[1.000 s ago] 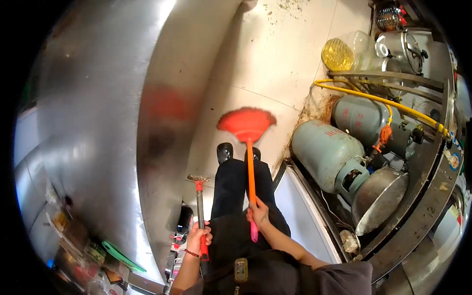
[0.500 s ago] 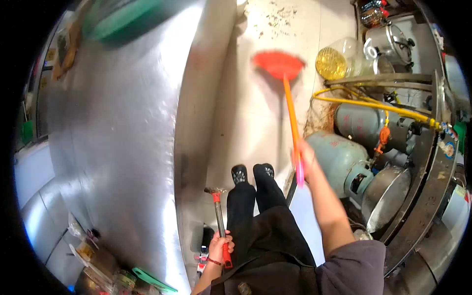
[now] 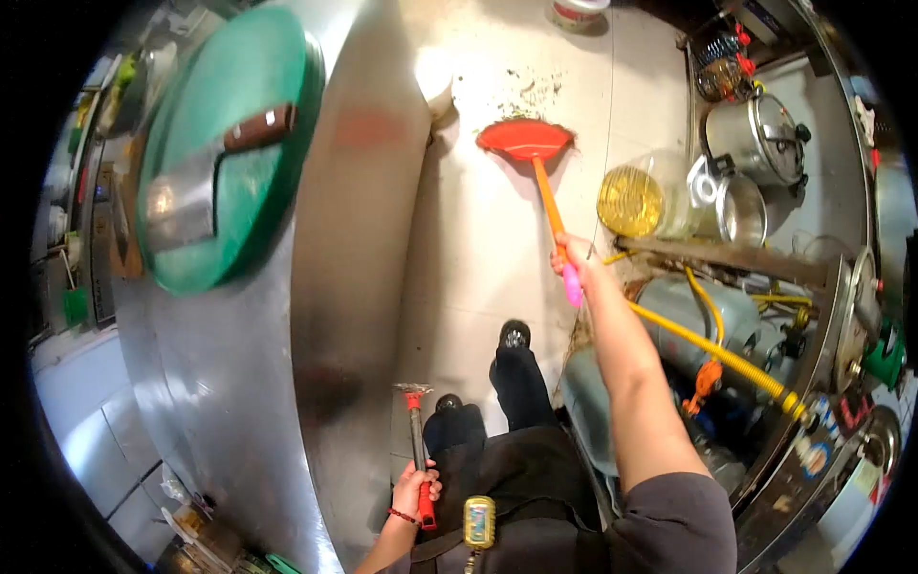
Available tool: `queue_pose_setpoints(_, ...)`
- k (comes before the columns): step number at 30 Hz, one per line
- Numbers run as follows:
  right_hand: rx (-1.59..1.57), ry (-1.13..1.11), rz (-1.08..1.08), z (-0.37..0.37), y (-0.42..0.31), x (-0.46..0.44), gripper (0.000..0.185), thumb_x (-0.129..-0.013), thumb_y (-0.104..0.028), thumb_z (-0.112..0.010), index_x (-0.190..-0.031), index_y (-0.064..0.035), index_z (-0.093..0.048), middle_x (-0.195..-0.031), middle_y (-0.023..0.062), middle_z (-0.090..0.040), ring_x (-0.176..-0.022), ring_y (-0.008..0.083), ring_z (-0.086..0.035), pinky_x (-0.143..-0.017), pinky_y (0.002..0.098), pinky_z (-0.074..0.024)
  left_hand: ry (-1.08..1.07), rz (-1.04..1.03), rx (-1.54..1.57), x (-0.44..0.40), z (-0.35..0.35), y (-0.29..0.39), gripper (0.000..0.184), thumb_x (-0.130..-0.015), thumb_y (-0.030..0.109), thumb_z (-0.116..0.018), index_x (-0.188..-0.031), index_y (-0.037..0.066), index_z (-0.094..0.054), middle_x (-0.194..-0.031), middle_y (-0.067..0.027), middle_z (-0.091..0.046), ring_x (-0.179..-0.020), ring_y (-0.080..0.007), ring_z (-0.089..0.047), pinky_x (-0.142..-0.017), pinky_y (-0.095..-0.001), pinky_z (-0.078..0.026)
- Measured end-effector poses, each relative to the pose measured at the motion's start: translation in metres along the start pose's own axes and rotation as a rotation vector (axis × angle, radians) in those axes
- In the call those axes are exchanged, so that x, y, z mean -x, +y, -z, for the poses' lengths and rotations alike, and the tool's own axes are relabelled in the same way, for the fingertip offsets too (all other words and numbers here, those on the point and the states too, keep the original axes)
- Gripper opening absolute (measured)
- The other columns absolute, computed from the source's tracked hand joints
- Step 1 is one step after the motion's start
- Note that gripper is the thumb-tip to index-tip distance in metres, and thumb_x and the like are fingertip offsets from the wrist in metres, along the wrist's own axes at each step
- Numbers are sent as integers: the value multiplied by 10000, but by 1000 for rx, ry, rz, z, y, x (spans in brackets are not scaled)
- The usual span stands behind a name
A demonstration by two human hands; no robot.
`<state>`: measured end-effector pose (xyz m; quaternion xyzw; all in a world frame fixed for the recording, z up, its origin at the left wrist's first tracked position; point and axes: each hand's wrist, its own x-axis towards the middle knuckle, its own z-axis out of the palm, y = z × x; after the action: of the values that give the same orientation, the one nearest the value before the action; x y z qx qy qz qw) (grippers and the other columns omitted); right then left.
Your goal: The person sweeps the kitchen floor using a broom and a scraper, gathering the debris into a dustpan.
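- Right hand [image 3: 574, 258]: closed around the handle of a broom [image 3: 546, 196], near the pink end.
- Broom head: red, facing forward; loose debris [image 3: 526, 91] lies on the floor [image 3: 478, 258] just beyond it.
- Left hand [image 3: 417, 486]: closed around the red grip of a scraper [image 3: 415, 426], blade end forward.
- Metal counter [image 3: 229, 354], left side: supports a green cutting board [image 3: 229, 81]; a cleaver [image 3: 196, 187] lies on the board.
- Right side: yellow hose [image 3: 712, 354] passes in front of grey cylinders [image 3: 703, 304].
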<state>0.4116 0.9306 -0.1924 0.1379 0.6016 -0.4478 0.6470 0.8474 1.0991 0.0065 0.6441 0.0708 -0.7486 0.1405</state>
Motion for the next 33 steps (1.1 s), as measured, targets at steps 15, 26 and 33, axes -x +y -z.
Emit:
queue_pose_setpoints(15, 1792, -461, 224, -134, -98, -12, 217, -713, -176, -576, -845, -10, -618, -689, 161, -626, -613, 247, -628, -569, 334, -517, -431, -29, 100, 15, -208, 138, 353, -791, 42, -467, -1140, 55, -407, -777, -48, -435, -495, -100, -389, -381, -202, -308)
queue_pose_setpoints(26, 1706, -353, 10, -143, -360, -21, 316, -747, -160, -606, -1038, -38, -607, -794, 167, -637, -619, 189, -630, -554, 327, -510, -288, -50, 187, -6, -318, 221, 336, -799, 40, -436, -1134, 69, -424, -787, -51, -418, -508, -97, -372, -391, -206, -291)
queue_pose_setpoints(33, 1597, -517, -62, -129, -370, -124, 331, -763, -137, -549, -1077, -36, -573, -559, 72, -549, -429, 173, -536, -405, 306, -452, -209, -71, 256, -15, -438, 248, 343, -757, 20, -486, -1098, 42, -454, -762, -50, -434, -484, -89, -382, -363, -189, -316)
